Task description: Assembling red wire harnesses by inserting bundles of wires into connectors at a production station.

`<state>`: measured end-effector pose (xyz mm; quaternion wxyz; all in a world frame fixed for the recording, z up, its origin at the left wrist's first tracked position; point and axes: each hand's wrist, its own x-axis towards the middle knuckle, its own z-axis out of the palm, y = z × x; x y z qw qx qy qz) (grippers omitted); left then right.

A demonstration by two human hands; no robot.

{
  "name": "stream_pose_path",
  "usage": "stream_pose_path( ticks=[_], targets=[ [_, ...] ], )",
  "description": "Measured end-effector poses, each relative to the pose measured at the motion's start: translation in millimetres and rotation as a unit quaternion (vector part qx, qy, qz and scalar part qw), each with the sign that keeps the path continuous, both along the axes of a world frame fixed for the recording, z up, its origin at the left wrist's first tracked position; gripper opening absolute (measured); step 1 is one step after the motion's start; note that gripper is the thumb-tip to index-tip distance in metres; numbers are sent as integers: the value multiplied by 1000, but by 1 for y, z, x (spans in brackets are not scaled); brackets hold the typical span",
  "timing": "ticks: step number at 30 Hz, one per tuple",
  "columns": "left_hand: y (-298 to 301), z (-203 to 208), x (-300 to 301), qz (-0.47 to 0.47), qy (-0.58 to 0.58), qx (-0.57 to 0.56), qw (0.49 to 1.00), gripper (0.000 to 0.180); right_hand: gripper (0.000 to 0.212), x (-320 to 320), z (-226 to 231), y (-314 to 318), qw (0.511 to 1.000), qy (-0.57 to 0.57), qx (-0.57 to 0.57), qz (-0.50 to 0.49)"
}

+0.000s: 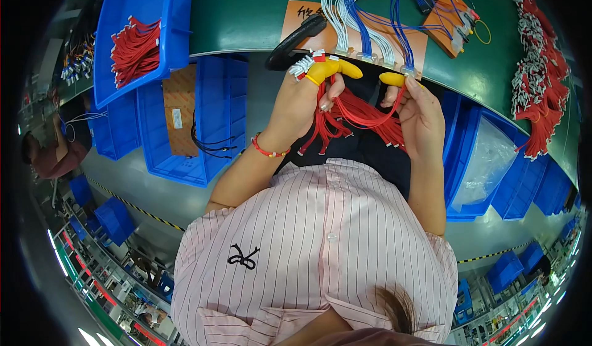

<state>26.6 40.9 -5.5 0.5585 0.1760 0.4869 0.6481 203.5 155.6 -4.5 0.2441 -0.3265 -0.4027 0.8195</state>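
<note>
My left hand [301, 99] is closed around a bunch of red cables, with white connectors [301, 67] sticking out above its yellow finger cots. Below the fingers, the red cables [364, 113] hang down and spread across my lap, with small white ends showing. My right hand [420, 115], wearing a yellow finger cot on one digit, pinches a red cable that curves over from the bunch. Its exact tip is hidden between the fingertips. Just beyond the right hand, blue and white wires [354, 13] run into clear connectors at the edge of the green table [240, 19].
A blue bin [165, 28] at the left holds more red cables [134, 50]. Red cables with white connectors [536, 69] are heaped on the right. A black strap-like object [296, 41] and an orange block [445, 22] lie near the wires. Blue crates [176, 161] stand below the table.
</note>
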Motion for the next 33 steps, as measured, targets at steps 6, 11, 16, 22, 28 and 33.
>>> stream_pose_path(
  ticks=[6, 11, 16, 22, 28, 33],
  targets=[
    [6, -1, 3, 17, -9, -3, 1000, 30, 40, 2, -6, -5, 1000, -19, 23, 1],
    [5, -5, 3, 24, -7, 5, 1000, 31, 39, 0, -6, -6, 999, -29, 44, 2],
    [6, -1, 3, 24, -13, -14, 1000, 31, 39, 0, -8, -5, 999, -27, 46, 4],
    [8, -1, 2, 33, -13, -5, 999, 29, 39, -1, -10, -8, 998, -33, 55, 5],
    [10, 0, -2, 20, -41, -15, 999, 29, 39, 1, -12, -8, 997, -42, 61, 7],
    [9, -5, -9, -9, -44, 0, 999, 30, 37, 0, -12, -13, 996, -44, 78, 9]
  ],
)
